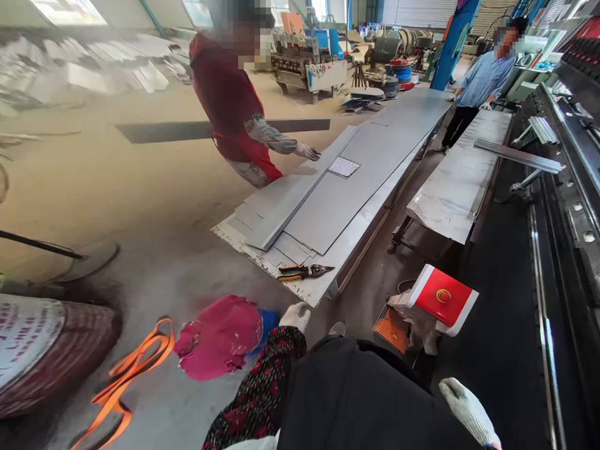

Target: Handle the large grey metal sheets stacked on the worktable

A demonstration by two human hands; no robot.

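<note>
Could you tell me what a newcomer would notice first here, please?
Long grey sheet-metal panels stacked on a low table catch the eye first, mid-picture, with a co-worker in red leaning over them from the left. Nearer, yellow-handled tin snips lie at the table's end, and a bright red carton sits low on the right.

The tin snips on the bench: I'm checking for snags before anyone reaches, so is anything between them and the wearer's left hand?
Nothing visible. The left hand sits just off the near edge of the metal-topped bench, and the tin snips lie close to that edge, with the stacked sheets beyond them.
</note>
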